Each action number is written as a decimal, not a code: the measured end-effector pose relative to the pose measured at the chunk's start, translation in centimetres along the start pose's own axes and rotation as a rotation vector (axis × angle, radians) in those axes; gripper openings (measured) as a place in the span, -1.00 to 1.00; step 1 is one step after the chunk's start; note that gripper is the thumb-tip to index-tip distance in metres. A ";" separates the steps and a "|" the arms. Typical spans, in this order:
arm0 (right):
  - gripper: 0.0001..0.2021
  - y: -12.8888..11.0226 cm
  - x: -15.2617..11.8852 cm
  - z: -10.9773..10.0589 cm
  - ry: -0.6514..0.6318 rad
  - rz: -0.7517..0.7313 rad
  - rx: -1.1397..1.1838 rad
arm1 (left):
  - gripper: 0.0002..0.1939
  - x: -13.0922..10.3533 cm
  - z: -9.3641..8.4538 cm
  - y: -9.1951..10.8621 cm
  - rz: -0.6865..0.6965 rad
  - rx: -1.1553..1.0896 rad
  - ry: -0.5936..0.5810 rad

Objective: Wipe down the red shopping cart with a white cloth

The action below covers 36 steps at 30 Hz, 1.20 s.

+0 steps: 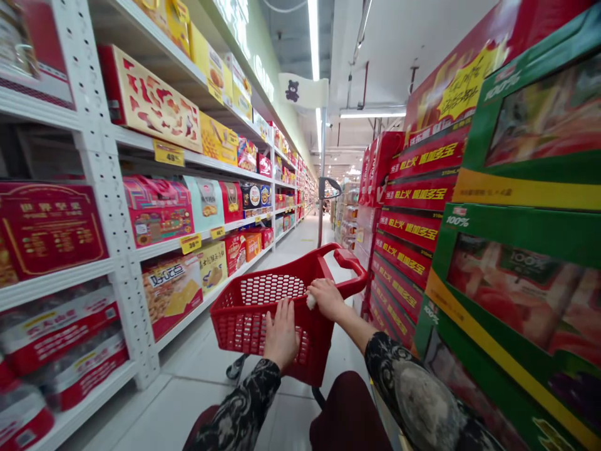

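A red shopping cart [263, 282] with a perforated basket stands just in front of me, turned at an angle. My left hand [282, 335] lies against its near side with the fingers extended up to the rim. Something small and white [311, 301] is pinched in my right hand [326, 297], which rests at the near rim close to the red handle [350, 263]; what the white thing is cannot be made out. A grey pole [322, 156] with a bear flag [303, 91] rises behind the basket.
White shelves [87, 150] with boxed snacks run along the left. Stacked red cartons [413, 188] and green boxes [530, 269] with fruit pictures line the right, close to my right arm. A tiled aisle floor [188, 388] stretches ahead.
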State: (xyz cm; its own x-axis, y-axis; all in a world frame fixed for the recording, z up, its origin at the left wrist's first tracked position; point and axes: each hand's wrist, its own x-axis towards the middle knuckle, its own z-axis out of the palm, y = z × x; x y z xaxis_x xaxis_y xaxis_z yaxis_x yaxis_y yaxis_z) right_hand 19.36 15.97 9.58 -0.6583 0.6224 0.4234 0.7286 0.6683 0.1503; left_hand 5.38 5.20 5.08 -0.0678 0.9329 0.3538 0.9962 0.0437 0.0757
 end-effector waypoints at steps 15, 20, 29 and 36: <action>-0.74 4.6 -2.4 -3.9 -0.037 0.294 -0.109 | -0.24 0.0 0.5 -1.3 -0.077 0.018 -0.054; -0.77 2.0 -2.4 -3.1 0.004 0.215 -0.092 | -0.24 1.2 -1.1 -1.0 -0.072 0.022 -0.023; -0.75 2.6 -5.2 -3.0 0.117 0.209 -0.030 | -0.23 1.9 -1.7 -1.7 -0.123 0.011 -0.091; -0.77 5.3 -8.4 -2.4 0.300 0.144 0.020 | -0.20 1.0 0.0 -2.1 -0.008 -0.035 -0.369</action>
State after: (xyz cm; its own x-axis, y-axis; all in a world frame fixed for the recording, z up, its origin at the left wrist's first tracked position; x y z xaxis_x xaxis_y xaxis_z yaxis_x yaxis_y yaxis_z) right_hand 29.19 13.30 8.99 -0.4613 0.5653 0.6838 0.8042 0.5919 0.0532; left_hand 3.20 6.01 5.26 -0.0452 0.9990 -0.0061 0.9928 0.0456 0.1108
